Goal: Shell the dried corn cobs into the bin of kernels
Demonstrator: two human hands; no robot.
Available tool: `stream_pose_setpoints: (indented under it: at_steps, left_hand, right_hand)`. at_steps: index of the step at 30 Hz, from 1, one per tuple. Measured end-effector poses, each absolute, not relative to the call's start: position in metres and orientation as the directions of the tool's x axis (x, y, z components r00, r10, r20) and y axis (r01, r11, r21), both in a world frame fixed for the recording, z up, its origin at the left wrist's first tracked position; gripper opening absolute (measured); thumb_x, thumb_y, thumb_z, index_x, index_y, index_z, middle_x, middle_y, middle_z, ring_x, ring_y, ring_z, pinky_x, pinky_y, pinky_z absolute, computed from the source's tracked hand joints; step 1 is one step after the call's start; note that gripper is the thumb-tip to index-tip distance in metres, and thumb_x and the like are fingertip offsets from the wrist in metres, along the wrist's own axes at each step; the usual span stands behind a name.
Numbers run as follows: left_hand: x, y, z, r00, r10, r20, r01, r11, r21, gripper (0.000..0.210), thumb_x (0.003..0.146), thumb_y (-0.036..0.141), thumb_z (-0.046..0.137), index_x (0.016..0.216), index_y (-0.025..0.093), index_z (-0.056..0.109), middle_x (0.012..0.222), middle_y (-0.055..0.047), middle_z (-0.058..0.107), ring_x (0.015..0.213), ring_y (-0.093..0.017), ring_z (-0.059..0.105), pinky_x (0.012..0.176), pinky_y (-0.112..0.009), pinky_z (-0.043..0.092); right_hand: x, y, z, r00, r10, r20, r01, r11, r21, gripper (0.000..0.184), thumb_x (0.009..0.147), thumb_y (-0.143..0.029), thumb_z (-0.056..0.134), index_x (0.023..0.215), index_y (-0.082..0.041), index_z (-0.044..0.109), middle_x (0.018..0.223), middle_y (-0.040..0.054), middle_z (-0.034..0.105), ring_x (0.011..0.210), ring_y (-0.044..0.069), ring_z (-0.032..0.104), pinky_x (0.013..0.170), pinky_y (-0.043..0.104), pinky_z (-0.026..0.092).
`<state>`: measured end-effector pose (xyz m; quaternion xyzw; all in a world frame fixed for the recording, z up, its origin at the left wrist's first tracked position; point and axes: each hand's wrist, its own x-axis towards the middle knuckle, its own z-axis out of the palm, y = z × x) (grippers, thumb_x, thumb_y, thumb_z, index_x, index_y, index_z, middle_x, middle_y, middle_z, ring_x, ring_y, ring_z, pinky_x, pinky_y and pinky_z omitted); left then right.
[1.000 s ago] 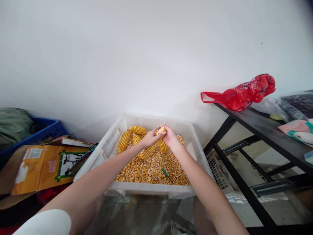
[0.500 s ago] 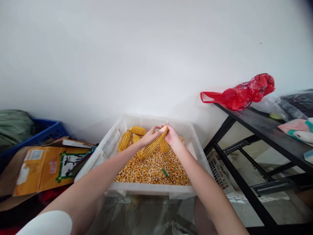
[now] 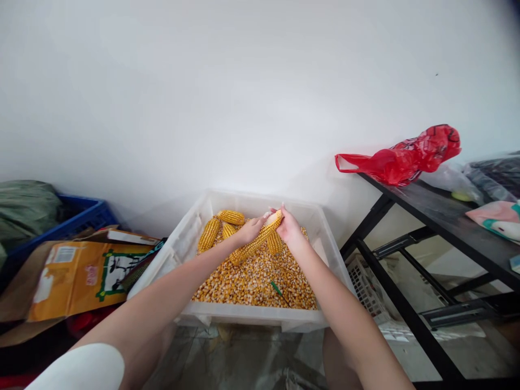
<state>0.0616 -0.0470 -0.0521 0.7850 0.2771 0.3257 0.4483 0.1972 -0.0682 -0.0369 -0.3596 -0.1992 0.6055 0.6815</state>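
Note:
Over a white plastic bin (image 3: 255, 309) I hold a yellow corn cob (image 3: 254, 248) at a slant, its upper end toward the right. My right hand (image 3: 289, 226) is closed round that upper end. From the left, my left hand (image 3: 251, 230) presses against the upper part of the same cob, with its fingers partly hidden. A pale patch without kernels shows near the top of the cob. Loose corn kernels (image 3: 247, 287) cover the bottom of the bin. Other whole cobs (image 3: 209, 234) lie on them at the back left, and another cob (image 3: 275, 244) sits behind my hands.
A thin green-ended tool (image 3: 277, 288) lies on the kernels. To the left are an orange cardboard box (image 3: 73, 281) and a blue crate (image 3: 87, 214). A black metal-framed table (image 3: 430, 203) stands at right, with a red plastic bag (image 3: 406, 160) on its corner.
My left hand has shifted slightly along the cob and lies flatter against it. The pale bare patch near the cob's top shows more. The view has shifted slightly.

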Motion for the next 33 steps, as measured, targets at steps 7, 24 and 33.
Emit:
stream_pose_setpoints:
  at_steps: [7, 24, 33]
  left_hand:
    - [0.055, -0.043, -0.046, 0.732, 0.672, 0.110, 0.199, -0.366, 0.909, 0.060, 0.078, 0.060, 0.037, 0.119, 0.020, 0.055, 0.121, -0.003, 0.056, 0.112, -0.025, 0.049, 0.097, -0.033, 0.034]
    - [0.060, -0.045, -0.049, 0.649, 0.748, 0.139, 0.168, -0.319, 0.933, 0.066, 0.083, 0.059, 0.027, 0.111, 0.008, 0.057, 0.111, -0.010, 0.061, 0.106, -0.025, 0.052, 0.092, -0.031, 0.036]
    - [0.059, -0.040, -0.058, 0.618, 0.783, 0.070, 0.140, -0.198, 0.970, 0.065, 0.079, 0.063, 0.030, 0.096, 0.009, 0.063, 0.090, -0.010, 0.067, 0.090, -0.026, 0.060, 0.082, -0.034, 0.043]
  right_hand:
    - [0.204, -0.069, -0.029, 0.266, 0.945, -0.189, -0.702, 0.056, -0.710, 0.025, 0.081, -0.035, 0.052, 0.065, -0.016, 0.058, 0.058, 0.0012, 0.063, 0.052, 0.012, 0.055, 0.056, 0.026, 0.048]
    - [0.204, -0.072, -0.044, 0.215, 0.967, 0.136, -0.362, 0.208, -0.909, 0.036, 0.062, -0.028, 0.069, 0.087, -0.024, 0.043, 0.073, -0.0065, 0.053, 0.066, 0.010, 0.056, 0.063, 0.023, 0.046]
    - [0.198, -0.072, -0.045, 0.337, 0.931, 0.138, -0.220, 0.221, -0.950, 0.043, 0.062, -0.038, 0.068, 0.087, -0.026, 0.035, 0.073, -0.0065, 0.048, 0.062, 0.010, 0.053, 0.057, 0.023, 0.046]
